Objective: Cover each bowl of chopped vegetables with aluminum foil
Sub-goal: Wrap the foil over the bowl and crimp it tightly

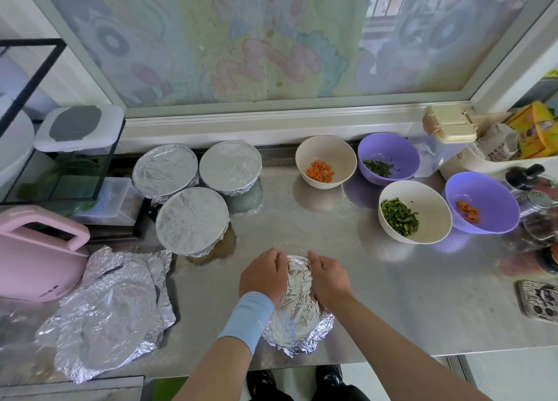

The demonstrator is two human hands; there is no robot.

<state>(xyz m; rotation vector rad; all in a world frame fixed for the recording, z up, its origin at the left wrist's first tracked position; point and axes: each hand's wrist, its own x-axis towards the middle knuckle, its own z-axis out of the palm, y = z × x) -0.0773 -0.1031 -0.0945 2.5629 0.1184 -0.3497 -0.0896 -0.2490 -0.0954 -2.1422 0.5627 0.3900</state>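
A foil-wrapped bowl [297,307] sits near the steel counter's front edge. My left hand [263,274] and my right hand [329,277] press the foil down on its two sides. Three foil-covered bowls [193,221] stand at the back left. Uncovered at the right are a white bowl of carrot cubes [326,160], a purple bowl of green strips [388,157], a white bowl of green strips [415,212] and a purple bowl of carrot cubes [481,203]. Loose foil sheets [111,310] lie at the front left.
A pink appliance [36,255] stands at the left, behind it a black-framed rack [60,159] with plastic boxes. Jars and shakers [534,201] crowd the right edge, and a phone [537,301] lies there. The counter's front edge [392,357] runs just below the wrapped bowl.
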